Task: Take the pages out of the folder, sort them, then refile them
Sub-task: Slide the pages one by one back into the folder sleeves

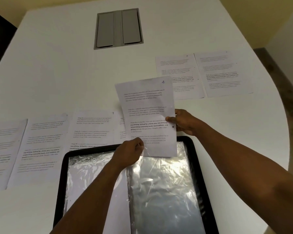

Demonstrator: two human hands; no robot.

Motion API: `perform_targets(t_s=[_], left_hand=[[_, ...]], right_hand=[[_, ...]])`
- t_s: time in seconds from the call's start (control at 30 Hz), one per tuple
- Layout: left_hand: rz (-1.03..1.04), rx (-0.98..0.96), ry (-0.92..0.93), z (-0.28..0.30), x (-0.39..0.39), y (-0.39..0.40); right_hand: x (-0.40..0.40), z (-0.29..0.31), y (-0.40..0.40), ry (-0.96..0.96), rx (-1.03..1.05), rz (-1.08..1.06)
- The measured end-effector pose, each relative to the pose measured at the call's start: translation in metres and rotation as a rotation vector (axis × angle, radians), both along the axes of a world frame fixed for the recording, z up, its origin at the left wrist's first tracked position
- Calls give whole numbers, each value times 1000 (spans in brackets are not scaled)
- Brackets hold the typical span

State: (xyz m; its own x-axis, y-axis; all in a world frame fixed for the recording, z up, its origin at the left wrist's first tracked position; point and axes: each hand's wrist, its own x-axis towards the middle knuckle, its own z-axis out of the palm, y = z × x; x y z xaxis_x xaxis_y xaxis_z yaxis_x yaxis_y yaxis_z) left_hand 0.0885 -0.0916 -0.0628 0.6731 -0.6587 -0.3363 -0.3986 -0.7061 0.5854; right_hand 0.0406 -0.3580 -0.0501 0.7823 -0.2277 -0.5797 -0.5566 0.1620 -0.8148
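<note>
Along the left of the white surface [61, 68] I see printed pages [41, 149] spread. My left hand [128, 153] pinches a clear plastic sleeve [161, 186] of the open black folder [195, 159]; my right hand [184, 123] grips the sheet numbered 4 [147, 105], half in. I judge it's refiling; next, slide it down.

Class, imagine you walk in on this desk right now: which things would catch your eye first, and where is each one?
First, the page marked 4, held up at centre: the right hand pinches its right edge, and the left hand grips the clear sleeve under its lower corner. Below lies the open black folder with shiny pockets. Printed pages lie in a row at left and two at upper right.
</note>
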Motion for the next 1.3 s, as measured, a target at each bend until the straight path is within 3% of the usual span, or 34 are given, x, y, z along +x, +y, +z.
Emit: perform_targets(t_s=[0.1,0.27,0.43,0.67,0.97,1.17,1.3], left_hand=[[9,42,28,2,4,6],[-42,105,-9,6,11,11],[-32,61,52,7,9,2],[-14,54,87,0,5,-8],[57,-1,132,-2,4,-9],[50,-29,134,4,5,-11],[61,-36,127,7,3,-10]], right_hand=[[0,2,-13,2,-81,13],[-2,3,-31,12,33,-47],[-1,-3,-23,41,-33,107],[2,-9,-11,126,48,173],[-1,5,-29,193,-66,266],[9,-5,-7,285,-147,531],[3,0,-16,314,-133,580]])
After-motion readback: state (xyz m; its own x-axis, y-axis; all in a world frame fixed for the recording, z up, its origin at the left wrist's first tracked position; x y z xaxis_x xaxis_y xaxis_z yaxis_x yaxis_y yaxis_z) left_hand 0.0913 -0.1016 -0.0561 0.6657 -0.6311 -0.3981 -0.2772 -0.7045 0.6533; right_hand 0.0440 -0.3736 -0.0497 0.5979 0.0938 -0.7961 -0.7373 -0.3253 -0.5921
